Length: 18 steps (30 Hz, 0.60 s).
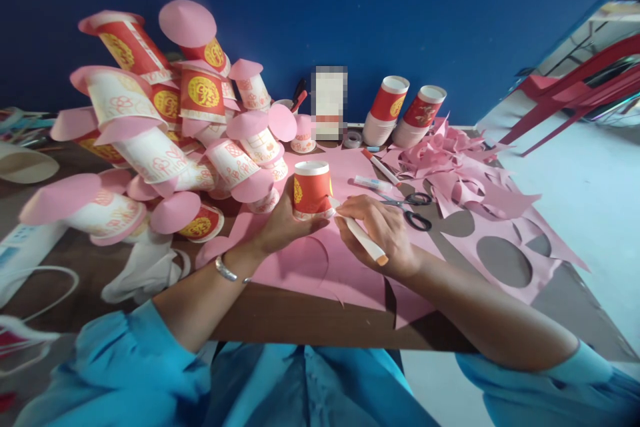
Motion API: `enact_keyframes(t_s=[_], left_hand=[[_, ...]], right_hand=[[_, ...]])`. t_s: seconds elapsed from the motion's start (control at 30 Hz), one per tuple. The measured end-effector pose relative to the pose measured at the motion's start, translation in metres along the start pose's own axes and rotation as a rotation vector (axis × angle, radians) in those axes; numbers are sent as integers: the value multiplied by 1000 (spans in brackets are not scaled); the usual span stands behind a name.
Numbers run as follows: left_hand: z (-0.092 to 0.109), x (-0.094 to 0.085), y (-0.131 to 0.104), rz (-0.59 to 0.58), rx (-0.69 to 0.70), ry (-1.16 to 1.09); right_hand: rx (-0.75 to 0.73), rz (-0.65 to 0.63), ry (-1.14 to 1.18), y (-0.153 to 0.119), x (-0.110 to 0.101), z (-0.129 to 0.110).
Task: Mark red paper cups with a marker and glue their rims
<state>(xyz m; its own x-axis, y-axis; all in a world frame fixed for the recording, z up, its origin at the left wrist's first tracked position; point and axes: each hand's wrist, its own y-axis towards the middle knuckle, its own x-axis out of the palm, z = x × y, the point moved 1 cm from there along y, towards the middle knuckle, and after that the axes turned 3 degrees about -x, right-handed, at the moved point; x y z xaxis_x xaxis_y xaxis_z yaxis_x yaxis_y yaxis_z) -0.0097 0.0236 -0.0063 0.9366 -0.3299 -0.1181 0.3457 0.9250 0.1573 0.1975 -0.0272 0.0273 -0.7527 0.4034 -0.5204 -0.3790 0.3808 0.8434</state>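
Note:
A red paper cup (314, 190) with yellow emblems and a white rim stands upright, mouth up, above the pink paper sheet (295, 260). My left hand (283, 223) is wrapped round its left side and lower edge. In my right hand (375, 227) is a white marker (363, 240) with an orange end, its tip pointing at the cup's lower right side. Whether the tip touches the cup is hard to make out. Just beyond my right hand lie black-handled scissors (417, 200), a glue tube (373, 183) and another orange-and-white marker (383, 168).
Several decorated cups with pink paper cone tops (150, 153) are piled at the left. Two stacks of red cups (387, 110) stand by the blue wall (280, 7). Pink paper scraps (445, 153) and cut-out sheets (500, 267) cover the right side. A red chair (575, 90) stands farther right.

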Motion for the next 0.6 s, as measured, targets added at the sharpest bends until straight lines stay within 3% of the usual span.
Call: enact_keyframes(t_s=[0.2, 0.3, 0.4, 0.6], left_hand=[[-2, 0, 0, -16, -18, -19], [-4, -1, 0, 7, -10, 31], [-8, -3, 0, -8, 27, 93], [-17, -2, 0, -5, 132, 163]], right_hand=[[17, 15, 1, 3, -2, -2], [-52, 54, 19, 4, -3, -5], [-124, 38, 21, 3, -2, -8], [-122, 21, -3, -2, 2, -7]])
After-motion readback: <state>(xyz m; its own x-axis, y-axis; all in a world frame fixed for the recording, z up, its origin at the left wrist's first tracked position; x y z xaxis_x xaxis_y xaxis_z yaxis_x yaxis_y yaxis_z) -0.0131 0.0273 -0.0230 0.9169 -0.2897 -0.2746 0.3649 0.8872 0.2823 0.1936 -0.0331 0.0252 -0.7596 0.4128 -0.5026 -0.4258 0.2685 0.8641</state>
